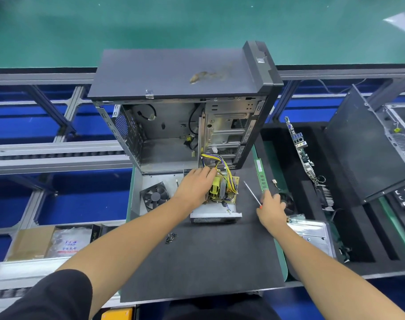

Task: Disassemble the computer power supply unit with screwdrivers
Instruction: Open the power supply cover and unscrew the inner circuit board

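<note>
Under left hand [195, 186]: power supply board [222, 189]; right hand [272, 210] grips screwdriver [252, 195]

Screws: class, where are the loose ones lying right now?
In the head view, the screws lie on the dark mat, left of centre, just nearer than the power supply.

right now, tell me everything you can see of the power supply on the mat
The power supply sits on the dark mat before the open computer case, its cover off. A silvery metal shell with a vented near side holds a yellowish circuit board with a yellow part and a grey finned block. Yellow, black and purple wires rise toward the case. The left hand rests on it.
</note>
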Demonstrator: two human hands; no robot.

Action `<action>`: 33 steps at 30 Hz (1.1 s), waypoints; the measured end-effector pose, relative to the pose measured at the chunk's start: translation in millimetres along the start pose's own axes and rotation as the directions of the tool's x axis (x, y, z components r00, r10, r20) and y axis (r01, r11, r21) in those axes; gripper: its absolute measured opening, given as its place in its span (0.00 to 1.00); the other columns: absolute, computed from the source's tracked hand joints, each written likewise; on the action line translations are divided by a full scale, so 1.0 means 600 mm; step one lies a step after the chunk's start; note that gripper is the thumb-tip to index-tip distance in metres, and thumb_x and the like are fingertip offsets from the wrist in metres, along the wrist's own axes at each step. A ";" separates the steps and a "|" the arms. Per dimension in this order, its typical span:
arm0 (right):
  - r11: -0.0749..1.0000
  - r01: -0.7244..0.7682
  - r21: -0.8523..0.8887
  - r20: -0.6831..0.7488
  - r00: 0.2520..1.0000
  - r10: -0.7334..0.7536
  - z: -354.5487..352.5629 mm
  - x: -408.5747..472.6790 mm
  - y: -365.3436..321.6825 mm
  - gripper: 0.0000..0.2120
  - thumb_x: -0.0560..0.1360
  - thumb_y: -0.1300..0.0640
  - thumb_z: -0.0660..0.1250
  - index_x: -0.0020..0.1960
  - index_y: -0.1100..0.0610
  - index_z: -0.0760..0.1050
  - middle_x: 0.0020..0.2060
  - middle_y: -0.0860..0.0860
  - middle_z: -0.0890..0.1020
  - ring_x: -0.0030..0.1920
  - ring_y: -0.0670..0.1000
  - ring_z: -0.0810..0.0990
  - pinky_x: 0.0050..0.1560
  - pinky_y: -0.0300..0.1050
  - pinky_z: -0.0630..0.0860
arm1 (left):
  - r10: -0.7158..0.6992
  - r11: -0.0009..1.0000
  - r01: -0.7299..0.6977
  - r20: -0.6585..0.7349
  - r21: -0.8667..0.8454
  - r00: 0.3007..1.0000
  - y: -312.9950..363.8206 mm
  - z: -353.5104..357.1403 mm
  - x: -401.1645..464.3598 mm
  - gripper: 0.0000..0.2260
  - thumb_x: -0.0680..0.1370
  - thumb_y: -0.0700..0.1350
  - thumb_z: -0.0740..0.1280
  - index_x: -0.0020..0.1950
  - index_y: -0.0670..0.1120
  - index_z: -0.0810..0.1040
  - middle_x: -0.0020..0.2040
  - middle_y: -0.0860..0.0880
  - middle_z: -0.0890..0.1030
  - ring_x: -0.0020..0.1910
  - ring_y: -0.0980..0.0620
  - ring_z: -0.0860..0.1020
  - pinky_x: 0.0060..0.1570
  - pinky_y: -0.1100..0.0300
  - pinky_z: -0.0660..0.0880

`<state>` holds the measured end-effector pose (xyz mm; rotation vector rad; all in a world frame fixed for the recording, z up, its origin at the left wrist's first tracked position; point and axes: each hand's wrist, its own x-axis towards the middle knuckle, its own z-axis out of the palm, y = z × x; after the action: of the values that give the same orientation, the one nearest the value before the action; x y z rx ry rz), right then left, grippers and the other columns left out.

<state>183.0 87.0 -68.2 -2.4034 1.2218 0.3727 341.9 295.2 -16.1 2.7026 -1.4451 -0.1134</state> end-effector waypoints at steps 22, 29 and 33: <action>0.919 0.169 0.355 0.035 0.981 -0.193 0.006 -0.019 -0.049 0.09 0.76 0.66 0.61 0.44 0.55 0.63 0.40 0.56 0.75 0.38 0.57 0.69 0.34 0.47 0.63 | -0.047 0.996 0.055 0.123 -0.063 0.991 -0.027 0.000 0.018 0.46 0.60 0.62 0.83 0.71 0.54 0.64 0.63 0.50 0.73 0.62 0.47 0.73 0.57 0.51 0.74; 0.830 0.242 0.503 -0.126 0.970 -0.207 0.008 -0.048 -0.049 0.11 0.76 0.68 0.58 0.43 0.53 0.64 0.42 0.56 0.72 0.39 0.54 0.68 0.36 0.47 0.65 | -0.028 0.993 0.045 0.147 -0.111 0.989 -0.039 -0.005 0.004 0.51 0.61 0.66 0.81 0.78 0.57 0.61 0.69 0.51 0.71 0.68 0.48 0.69 0.66 0.52 0.70; 0.744 0.240 0.623 -0.236 0.965 -0.113 -0.008 -0.061 -0.051 0.10 0.76 0.67 0.59 0.43 0.53 0.63 0.39 0.52 0.69 0.36 0.51 0.66 0.35 0.46 0.64 | -0.060 0.980 0.075 0.083 -0.187 0.995 -0.043 -0.005 -0.023 0.45 0.67 0.61 0.80 0.78 0.56 0.62 0.72 0.50 0.67 0.73 0.48 0.63 0.71 0.50 0.68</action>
<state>186.9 126.5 -41.6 -1.9284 0.9620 -0.3099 356.1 321.1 -15.2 2.6180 -1.2883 -0.3450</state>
